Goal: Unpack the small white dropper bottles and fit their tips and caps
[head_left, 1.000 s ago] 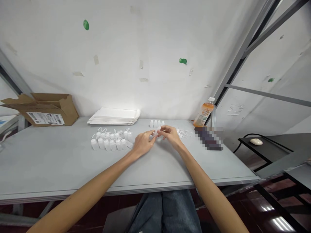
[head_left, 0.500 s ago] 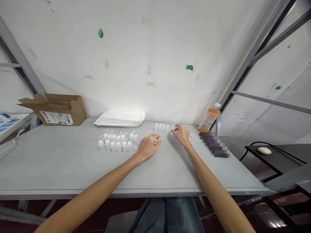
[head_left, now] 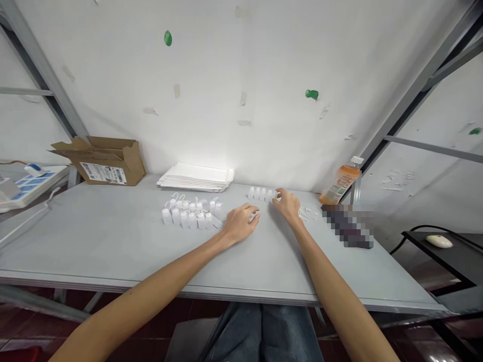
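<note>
So: looped bottles done; left hand fingers clasp one bottle; right hand at remaining plain row, grip unclear.

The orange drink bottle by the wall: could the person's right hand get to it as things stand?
Probably yes. The right hand sits at the row of small white bottles, and only a few loose white bits lie on the table between it and the orange drink bottle.
</note>
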{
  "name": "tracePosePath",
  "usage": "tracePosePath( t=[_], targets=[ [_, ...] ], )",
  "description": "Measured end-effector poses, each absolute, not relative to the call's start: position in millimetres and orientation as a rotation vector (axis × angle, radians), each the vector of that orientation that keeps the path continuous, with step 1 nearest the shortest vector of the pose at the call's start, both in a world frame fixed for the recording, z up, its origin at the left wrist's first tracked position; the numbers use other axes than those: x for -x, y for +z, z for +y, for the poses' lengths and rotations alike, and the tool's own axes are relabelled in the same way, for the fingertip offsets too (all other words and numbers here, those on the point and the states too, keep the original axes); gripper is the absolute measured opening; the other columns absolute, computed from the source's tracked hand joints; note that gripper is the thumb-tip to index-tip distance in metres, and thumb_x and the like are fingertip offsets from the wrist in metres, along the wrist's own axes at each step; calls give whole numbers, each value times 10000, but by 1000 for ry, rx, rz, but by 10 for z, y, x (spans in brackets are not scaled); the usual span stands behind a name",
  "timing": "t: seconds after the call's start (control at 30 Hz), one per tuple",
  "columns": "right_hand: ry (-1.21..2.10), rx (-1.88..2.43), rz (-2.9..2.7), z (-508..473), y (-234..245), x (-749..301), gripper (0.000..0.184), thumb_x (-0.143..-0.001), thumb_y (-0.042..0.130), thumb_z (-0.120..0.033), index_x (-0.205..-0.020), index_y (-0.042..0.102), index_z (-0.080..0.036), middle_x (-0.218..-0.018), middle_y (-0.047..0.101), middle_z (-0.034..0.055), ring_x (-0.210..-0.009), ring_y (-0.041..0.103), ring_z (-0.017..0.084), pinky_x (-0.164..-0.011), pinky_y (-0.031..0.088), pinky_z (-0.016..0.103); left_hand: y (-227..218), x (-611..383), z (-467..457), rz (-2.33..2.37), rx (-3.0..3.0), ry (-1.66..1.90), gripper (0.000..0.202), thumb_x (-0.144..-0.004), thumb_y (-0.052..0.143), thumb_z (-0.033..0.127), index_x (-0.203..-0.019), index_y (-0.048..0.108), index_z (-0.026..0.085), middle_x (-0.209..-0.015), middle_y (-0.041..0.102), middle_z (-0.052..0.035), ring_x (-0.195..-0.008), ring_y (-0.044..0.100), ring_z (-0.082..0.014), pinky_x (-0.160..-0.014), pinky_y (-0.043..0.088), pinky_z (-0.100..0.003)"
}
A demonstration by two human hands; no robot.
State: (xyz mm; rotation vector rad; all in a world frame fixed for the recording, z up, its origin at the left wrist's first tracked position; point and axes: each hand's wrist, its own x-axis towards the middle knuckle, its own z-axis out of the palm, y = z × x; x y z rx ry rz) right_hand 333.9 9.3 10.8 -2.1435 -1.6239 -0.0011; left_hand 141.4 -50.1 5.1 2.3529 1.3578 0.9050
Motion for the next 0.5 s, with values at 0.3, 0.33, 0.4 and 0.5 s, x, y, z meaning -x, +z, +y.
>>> tracePosePath(
  t=[0.3, 0.33, 0.4, 0.5],
  targets=[
    [-141, 2008, -1581, -14, 109, -3318, 565, -809, 601, -287, -1363, 526, -209, -1277, 578, 124, -922, 637, 239, -746, 467, 339, 126, -1348, -486, 1176, -2550, 1319, 201, -933, 501, 227, -996, 690, 198, -976, 730, -16, -623, 647, -95, -591, 466, -230],
    [-177, 1959, -1568, -36, 114, -3295, 553, -816, 593, -299, -1358, 526, -208, -1289, 559, 128, -903, 636, 230, -730, 469, 337, 175, -1326, -489, 1116, -2581, 1448, 203, -936, 488, 214, -974, 687, 193, -941, 732, -17, -614, 642, -87, -567, 452, -218],
    [-246, 1816, -1570, -93, 131, -3211, 509, -831, 568, -304, -1329, 541, -201, -1314, 533, 132, -905, 633, 226, -698, 468, 328, 294, -1270, -492, 1008, -2612, 1737, 204, -934, 475, 186, -927, 679, 185, -867, 732, -21, -598, 631, -79, -531, 431, -202],
    [-276, 1560, -1646, -201, 165, -2979, 395, -862, 536, -288, -1239, 595, -187, -1298, 555, 130, -910, 637, 216, -671, 458, 306, 481, -1149, -468, 973, -2537, 2118, 178, -917, 495, 167, -887, 670, 174, -786, 721, -25, -567, 605, -76, -514, 425, -194]
  ],
)
